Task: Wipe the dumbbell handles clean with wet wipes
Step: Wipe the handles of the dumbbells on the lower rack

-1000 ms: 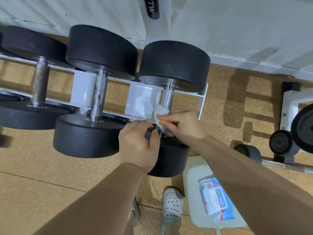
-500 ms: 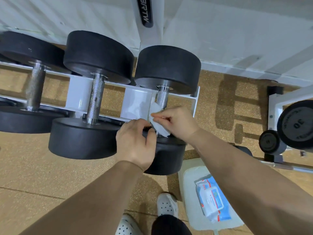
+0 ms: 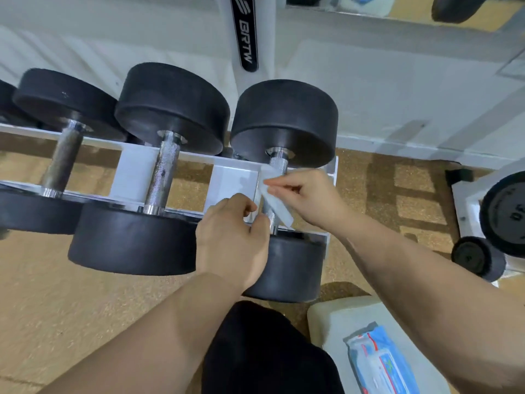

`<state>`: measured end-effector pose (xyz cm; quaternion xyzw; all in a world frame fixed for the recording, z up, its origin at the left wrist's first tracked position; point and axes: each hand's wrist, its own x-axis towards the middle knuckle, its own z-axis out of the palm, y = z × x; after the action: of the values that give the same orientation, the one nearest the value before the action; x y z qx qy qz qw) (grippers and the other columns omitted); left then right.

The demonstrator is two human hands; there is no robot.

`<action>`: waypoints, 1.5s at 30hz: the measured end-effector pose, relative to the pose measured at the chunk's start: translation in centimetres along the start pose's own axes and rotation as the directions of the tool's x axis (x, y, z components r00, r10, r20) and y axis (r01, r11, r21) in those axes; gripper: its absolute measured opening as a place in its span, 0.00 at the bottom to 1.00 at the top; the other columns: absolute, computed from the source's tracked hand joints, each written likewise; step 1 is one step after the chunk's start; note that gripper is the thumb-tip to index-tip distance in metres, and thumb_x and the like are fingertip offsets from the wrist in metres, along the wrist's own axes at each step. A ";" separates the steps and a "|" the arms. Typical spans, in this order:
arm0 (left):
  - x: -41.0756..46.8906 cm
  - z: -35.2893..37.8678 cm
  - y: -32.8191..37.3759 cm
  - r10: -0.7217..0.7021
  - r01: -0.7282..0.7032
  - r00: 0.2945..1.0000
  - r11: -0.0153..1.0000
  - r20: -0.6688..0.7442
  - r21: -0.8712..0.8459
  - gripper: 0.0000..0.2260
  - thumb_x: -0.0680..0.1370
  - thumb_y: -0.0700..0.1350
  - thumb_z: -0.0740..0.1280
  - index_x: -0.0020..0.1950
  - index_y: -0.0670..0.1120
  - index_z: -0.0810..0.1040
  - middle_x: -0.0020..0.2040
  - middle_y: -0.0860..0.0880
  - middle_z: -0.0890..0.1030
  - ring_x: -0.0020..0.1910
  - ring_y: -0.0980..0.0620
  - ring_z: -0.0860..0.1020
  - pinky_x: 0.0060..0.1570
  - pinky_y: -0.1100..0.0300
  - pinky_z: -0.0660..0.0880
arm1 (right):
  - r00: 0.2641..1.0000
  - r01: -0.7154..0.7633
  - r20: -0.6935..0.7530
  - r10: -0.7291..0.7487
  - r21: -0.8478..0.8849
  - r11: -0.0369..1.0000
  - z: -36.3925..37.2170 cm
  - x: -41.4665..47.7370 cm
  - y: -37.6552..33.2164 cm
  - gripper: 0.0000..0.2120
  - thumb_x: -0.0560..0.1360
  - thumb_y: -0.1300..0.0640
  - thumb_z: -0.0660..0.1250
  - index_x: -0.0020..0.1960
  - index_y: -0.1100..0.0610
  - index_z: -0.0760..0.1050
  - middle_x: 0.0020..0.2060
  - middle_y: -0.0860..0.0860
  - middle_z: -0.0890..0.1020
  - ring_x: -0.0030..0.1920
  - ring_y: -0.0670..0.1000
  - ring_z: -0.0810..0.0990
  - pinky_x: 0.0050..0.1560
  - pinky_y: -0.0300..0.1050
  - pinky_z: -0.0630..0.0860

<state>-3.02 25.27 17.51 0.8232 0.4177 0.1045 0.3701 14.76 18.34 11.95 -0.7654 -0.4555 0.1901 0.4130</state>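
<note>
Three black dumbbells lie on a white rack (image 3: pixel 133 174). The rightmost dumbbell (image 3: pixel 284 120) has a knurled steel handle (image 3: pixel 277 163). My right hand (image 3: pixel 306 197) pinches a white wet wipe (image 3: pixel 277 204) against that handle, the wipe draped down its right side. My left hand (image 3: pixel 233 237) rests on the near end of the same dumbbell, fingers curled at the handle's lower part and touching the wipe's edge. The middle dumbbell's handle (image 3: pixel 163 177) and the left dumbbell's dull handle (image 3: pixel 61 163) stand bare.
A blue and white pack of wet wipes (image 3: pixel 380 365) lies on a pale padded seat (image 3: pixel 335 319) at the lower right. More weights (image 3: pixel 502 214) sit on a second rack at the right. A white wall and rack upright (image 3: pixel 245 35) stand behind. My dark-clothed knee is below.
My right hand slid the wipe up the handle, away from the near weight. The view has tilted up and my knee has come into sight; my left hand stays on the near end.
</note>
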 end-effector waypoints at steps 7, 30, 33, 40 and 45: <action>0.0 0.0 0.0 -0.023 0.023 1.000 0.999 -0.001 -0.042 0.07 0.77 0.52 0.64 0.50 0.52 0.78 0.49 0.55 0.80 0.53 0.49 0.76 0.57 0.48 0.73 | 0.998 0.058 -0.013 -0.057 0.064 0.996 1.6 -1.9 0.4 0.08 0.74 0.58 0.75 0.54 0.54 0.86 0.36 0.42 0.81 0.38 0.42 0.79 0.42 0.33 0.72; -0.2 0.0 -0.5 -0.039 -0.001 0.978 0.981 -0.204 -0.195 0.09 0.77 0.38 0.62 0.36 0.43 0.72 0.39 0.49 0.74 0.45 0.45 0.72 0.43 0.53 0.67 | 0.997 -0.005 -0.077 -0.011 -0.211 0.977 0.6 0.5 -2.1 0.08 0.76 0.51 0.72 0.54 0.50 0.86 0.44 0.47 0.87 0.41 0.42 0.79 0.45 0.38 0.73; -0.8 -0.1 -0.6 -0.095 0.009 0.955 0.956 -0.281 -0.293 0.07 0.77 0.37 0.62 0.40 0.44 0.75 0.42 0.49 0.76 0.48 0.47 0.73 0.44 0.58 0.66 | 0.976 0.157 0.198 -0.086 -0.377 0.913 0.2 -0.5 -2.9 0.08 0.76 0.47 0.71 0.52 0.47 0.86 0.48 0.44 0.87 0.48 0.44 0.82 0.46 0.40 0.74; -2.1 0.0 -2.5 0.089 -0.168 0.940 0.961 -0.328 -0.219 0.05 0.79 0.38 0.62 0.46 0.46 0.75 0.45 0.51 0.78 0.47 0.49 0.73 0.47 0.57 0.68 | 1.000 -0.029 -0.009 0.028 -0.498 0.867 -0.2 3.2 -3.8 0.11 0.78 0.48 0.68 0.47 0.50 0.87 0.33 0.47 0.83 0.35 0.42 0.78 0.37 0.38 0.72; -1.8 0.4 -3.5 0.132 -0.232 0.921 0.942 -0.367 -0.243 0.05 0.77 0.44 0.62 0.42 0.46 0.74 0.41 0.50 0.76 0.44 0.48 0.72 0.46 0.57 0.66 | 0.943 0.219 0.332 0.001 -0.625 0.749 0.2 0.5 -5.8 0.09 0.78 0.46 0.68 0.47 0.46 0.87 0.39 0.43 0.86 0.40 0.44 0.81 0.37 0.35 0.70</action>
<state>-6.07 24.97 15.07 0.7664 0.3776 0.3401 0.3929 11.76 20.30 16.52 -0.7928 -0.5967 0.1121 0.0529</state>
